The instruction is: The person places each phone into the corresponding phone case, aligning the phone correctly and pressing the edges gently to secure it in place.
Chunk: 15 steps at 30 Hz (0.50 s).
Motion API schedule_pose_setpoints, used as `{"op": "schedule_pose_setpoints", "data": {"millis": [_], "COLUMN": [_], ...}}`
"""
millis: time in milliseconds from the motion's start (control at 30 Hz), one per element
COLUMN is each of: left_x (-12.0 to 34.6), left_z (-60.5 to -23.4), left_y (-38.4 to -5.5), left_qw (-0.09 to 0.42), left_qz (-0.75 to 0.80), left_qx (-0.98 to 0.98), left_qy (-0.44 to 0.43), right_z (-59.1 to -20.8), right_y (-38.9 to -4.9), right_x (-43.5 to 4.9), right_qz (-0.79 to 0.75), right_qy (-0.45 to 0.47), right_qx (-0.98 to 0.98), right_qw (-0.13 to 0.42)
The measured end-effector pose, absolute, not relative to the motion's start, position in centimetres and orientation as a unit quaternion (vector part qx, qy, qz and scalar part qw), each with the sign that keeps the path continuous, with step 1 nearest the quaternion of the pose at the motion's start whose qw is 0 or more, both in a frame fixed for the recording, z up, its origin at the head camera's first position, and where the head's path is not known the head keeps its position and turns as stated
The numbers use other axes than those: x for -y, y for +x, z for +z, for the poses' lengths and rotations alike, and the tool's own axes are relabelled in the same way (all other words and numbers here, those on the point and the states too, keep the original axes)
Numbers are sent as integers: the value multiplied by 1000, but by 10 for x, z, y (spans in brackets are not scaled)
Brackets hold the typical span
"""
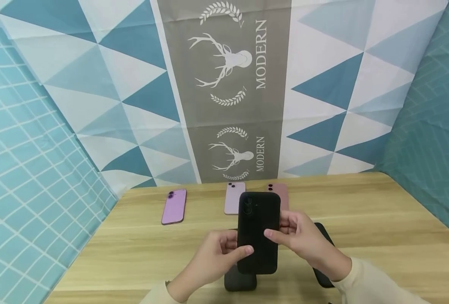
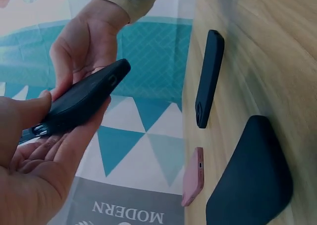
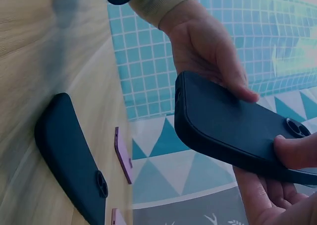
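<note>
The left hand (image 1: 221, 253) and right hand (image 1: 304, 240) pinch the black case (image 1: 259, 226) above the resting case (image 1: 240, 283) on the surface (image 1: 114, 253); should either grip slacken, it could slip and strike that one

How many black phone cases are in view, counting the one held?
3: the held case, in the left hand and right hand; the lower case, on the table beneath it; the right case, also on the table, farther right. Others may be hidden.
</note>
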<state>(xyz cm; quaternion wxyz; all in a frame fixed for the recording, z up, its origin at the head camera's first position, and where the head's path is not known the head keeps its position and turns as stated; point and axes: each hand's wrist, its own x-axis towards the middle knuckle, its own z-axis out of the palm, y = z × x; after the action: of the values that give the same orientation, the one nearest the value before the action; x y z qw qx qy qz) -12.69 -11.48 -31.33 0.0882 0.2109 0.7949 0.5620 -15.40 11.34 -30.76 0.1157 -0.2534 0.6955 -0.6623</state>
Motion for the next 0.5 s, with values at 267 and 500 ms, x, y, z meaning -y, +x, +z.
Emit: {"op": "schedule_pose_setpoints", "data": {"millis": [267,500], "left_x": [111,109], "left_z": [-305,-303], "left_y": [-126,-126], "left_qw": [41,-21], "left_qz": [562,596], "left_qx": [-805,-792], "left_qy": [185,132], "right_z": [-309,-308], "right_y": [-150,-151], "right_x": [-114,-112], "right_qz": [-651,-625], "right_qy": [-275,-256], "right_qx": [-702,-730], "right_qw": [94,101]}}
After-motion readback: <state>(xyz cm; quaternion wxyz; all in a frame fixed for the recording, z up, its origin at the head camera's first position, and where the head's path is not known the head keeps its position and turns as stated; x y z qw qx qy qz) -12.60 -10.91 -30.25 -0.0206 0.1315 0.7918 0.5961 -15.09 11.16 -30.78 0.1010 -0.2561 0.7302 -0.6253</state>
